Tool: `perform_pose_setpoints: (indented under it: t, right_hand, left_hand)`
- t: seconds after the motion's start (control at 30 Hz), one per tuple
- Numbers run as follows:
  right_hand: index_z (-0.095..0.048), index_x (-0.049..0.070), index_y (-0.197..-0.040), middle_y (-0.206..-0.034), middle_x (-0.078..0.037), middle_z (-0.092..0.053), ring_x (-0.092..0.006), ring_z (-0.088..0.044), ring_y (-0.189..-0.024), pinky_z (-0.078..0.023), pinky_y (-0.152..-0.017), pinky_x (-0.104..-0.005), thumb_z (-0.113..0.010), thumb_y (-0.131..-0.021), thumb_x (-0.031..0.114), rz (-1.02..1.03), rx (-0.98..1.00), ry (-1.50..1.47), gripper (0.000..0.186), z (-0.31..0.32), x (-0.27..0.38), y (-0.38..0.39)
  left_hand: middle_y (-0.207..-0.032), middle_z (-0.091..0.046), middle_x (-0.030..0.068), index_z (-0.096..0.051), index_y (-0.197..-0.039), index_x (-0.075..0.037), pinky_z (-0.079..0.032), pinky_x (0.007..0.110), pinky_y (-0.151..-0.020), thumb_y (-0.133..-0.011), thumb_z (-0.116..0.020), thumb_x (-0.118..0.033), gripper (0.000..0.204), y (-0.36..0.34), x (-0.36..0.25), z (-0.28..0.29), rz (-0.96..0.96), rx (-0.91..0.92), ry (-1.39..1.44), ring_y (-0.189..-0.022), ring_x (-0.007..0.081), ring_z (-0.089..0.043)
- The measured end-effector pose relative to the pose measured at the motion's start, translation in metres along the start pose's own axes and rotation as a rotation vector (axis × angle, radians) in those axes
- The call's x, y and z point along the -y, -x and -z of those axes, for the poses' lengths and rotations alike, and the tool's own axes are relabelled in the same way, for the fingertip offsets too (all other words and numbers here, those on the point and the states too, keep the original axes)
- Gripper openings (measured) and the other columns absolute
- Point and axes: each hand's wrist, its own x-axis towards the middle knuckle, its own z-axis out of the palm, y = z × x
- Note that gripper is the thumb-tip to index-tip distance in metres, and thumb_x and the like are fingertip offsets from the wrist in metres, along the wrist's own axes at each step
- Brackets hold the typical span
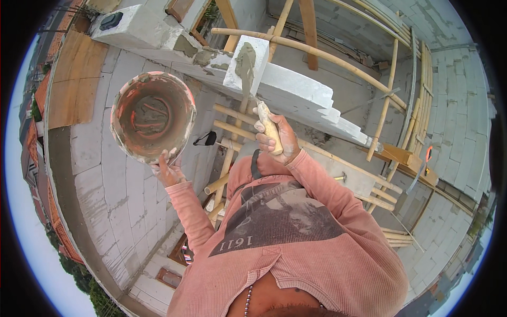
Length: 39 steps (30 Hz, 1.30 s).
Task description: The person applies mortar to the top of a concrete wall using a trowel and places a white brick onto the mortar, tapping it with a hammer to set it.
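Observation:
My left hand (pixel 168 171) grips the near rim of a round bucket (pixel 185 113), its orange plastic crusted with dried mortar. Grey wet mortar (pixel 150 119) lies in the bottom of it. In my right hand (pixel 285 138) is a trowel (pixel 270 129) with a pale, mortar-stained handle, fingers wrapped round it. Its blade points away from me at a white block (pixel 232 74) on the wall. A strip of grey mortar (pixel 245 61) covers part of that block, and I cannot tell where the blade ends and the mortar begins.
A stepped white block wall (pixel 296 84) runs to the right. Bamboo scaffold poles (pixel 317 51) cross beyond it, with others below me. A hammer (pixel 340 177) lies on a board to the right. A handsaw (pixel 422 170) with an orange handle hangs farther right. A plywood sheet (pixel 74 79) stands at left.

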Motion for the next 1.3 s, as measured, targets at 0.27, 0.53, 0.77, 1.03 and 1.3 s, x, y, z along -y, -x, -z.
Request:
perform_pose_setpoints:
  t: [0.27, 0.53, 0.77, 1.03, 1.3]
  right_hand:
    - [-0.038, 0.006, -0.145, -0.082, -0.007, -0.053, -0.0073, -0.043, -0.044, -0.038, -0.037, -0.0207, -0.043, -0.100, 0.031, -0.015, -0.005, 0.127, 0.052, -0.017, 0.020, 0.037]
    - [-0.058, 0.004, -0.132, -0.095, -0.016, -0.061, -0.0232, -0.061, -0.074, -0.052, -0.070, -0.0350, -0.051, -0.095, 0.024, 0.403, -0.097, 1.677, 0.043, -0.117, 0.047, 0.087]
    - [-0.062, 0.005, -0.120, -0.108, -0.012, -0.059, -0.0317, -0.053, -0.103, -0.046, -0.089, -0.0404, -0.066, -0.086, 0.018, 0.777, -0.748, 2.341, 0.037, -0.113, 0.019, 0.158]
    - [-0.061, 0.003, -0.101, -0.096, -0.012, -0.056, -0.0284, -0.053, -0.093, -0.044, -0.078, -0.0408, -0.063, -0.080, 0.014, 0.651, -1.064, 2.172, 0.025, -0.015, -0.036, 0.177]
    - [-0.060, 0.002, -0.104, -0.094, -0.014, -0.058, -0.0344, -0.055, -0.090, -0.044, -0.079, -0.0462, -0.069, -0.079, 0.022, 0.542, -1.456, 1.759, 0.033, 0.112, -0.009, 0.234]
  left_hand:
    - [-0.129, -0.054, 0.0130, -0.040, -0.140, -0.011, -0.063, 0.050, -0.085, -0.087, -0.063, 0.000, 0.059, 0.007, -0.010, -0.023, 0.059, 0.108, -0.066, -0.107, 0.0295, -0.065]
    - [-0.124, -0.057, 0.0176, -0.035, -0.143, -0.005, -0.063, 0.051, -0.085, -0.091, -0.059, -0.002, 0.057, 0.038, -0.020, -0.077, 0.132, 0.504, -0.230, -0.101, 0.0323, -0.068]
    - [-0.118, -0.059, 0.0128, -0.046, -0.130, -0.001, -0.061, 0.036, -0.079, -0.089, -0.060, -0.001, 0.043, 0.119, 0.017, -0.142, 0.464, 0.753, -0.331, -0.097, 0.0228, -0.066]
    - [-0.104, -0.061, 0.0089, -0.047, -0.125, -0.006, -0.057, 0.036, -0.064, -0.090, -0.065, -0.011, 0.040, 0.178, 0.160, -0.165, 1.041, 1.004, -0.503, -0.084, 0.0181, -0.065]
    - [-0.104, -0.060, 0.0073, -0.040, -0.140, -0.013, -0.056, 0.031, -0.069, -0.091, -0.069, -0.037, 0.062, 0.268, 0.272, -0.199, 1.238, 1.373, -1.049, -0.085, 0.0161, -0.062]
